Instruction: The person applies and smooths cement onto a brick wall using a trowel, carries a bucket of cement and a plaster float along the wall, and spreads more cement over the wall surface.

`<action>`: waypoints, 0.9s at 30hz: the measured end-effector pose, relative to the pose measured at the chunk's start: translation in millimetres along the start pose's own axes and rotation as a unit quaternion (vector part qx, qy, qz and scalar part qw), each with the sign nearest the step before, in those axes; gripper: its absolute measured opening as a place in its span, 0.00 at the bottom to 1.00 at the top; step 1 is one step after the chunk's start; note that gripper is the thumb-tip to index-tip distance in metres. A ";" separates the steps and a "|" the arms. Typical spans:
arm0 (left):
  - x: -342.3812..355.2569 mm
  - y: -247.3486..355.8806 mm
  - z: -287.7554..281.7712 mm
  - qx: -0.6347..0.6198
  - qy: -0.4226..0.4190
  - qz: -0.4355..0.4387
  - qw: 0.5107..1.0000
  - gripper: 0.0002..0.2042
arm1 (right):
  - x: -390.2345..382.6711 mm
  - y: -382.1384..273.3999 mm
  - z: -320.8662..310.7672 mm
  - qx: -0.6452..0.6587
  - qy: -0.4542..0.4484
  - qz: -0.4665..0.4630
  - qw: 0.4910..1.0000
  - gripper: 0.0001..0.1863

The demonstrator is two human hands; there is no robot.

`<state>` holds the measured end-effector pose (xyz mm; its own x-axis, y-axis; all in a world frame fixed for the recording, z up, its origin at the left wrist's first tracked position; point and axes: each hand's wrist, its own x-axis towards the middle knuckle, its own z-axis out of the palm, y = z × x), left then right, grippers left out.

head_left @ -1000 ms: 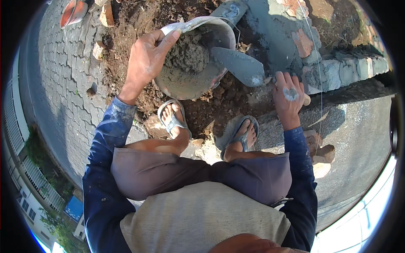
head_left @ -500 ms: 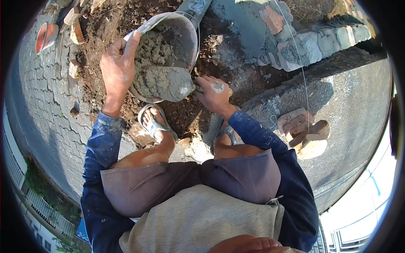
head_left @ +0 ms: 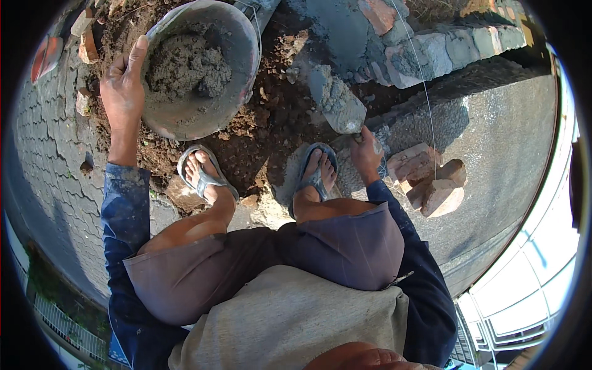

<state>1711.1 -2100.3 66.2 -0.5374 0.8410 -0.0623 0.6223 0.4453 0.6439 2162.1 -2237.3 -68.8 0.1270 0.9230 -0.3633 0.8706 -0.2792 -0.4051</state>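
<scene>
My left hand (head_left: 123,86) grips the rim of a bucket (head_left: 179,123) at its left side, thumb over the edge. The bucket leans toward me, and grey wet mortar (head_left: 191,65) lies in its bottom. In my right hand (head_left: 368,151) is a trowel (head_left: 346,116), its handle mostly hidden by my fingers. A heap of mortar covers much of the trowel's blade, which points away from me, to the right of the bucket and just short of the mortar-covered masonry (head_left: 345,37).
A taut string (head_left: 422,80) runs over the low brick wall (head_left: 456,55) on the right. Broken bricks (head_left: 425,176) rest on the pavement beside my right arm. Loose soil (head_left: 253,123) surrounds my sandalled feet. Brick pieces (head_left: 87,46) and a reddish container (head_left: 46,58) lie at far left.
My right hand has lifted the mortar-loaded trowel out of the bucket and carried it right. The bucket, still held by my left hand, appears further left and up in view.
</scene>
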 end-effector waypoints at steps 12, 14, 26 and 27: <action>6.9 -19.3 2.0 -0.009 0.012 0.024 1.000 0.28 | 24.9 -16.0 -21.7 0.199 -0.102 -0.025 0.974 0.17; 8.6 -33.8 2.8 -0.018 0.025 0.109 0.994 0.28 | 48.4 -20.6 -45.1 0.329 -0.223 0.053 0.916 0.15; 10.8 -26.6 1.4 -0.011 0.030 0.077 0.997 0.28 | 34.2 -7.0 -89.6 0.425 -0.150 0.149 0.880 0.12; 9.8 -24.5 1.2 -0.010 0.031 0.075 0.997 0.28 | 29.0 1.2 -88.7 0.424 -0.153 0.148 0.880 0.12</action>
<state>1691.3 -2102.6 48.9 -0.4740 0.8767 0.0822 0.6867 0.3096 0.6577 2209.0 -2187.3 -5.5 0.0425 0.6985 -0.7144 0.1365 -0.7124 -0.6884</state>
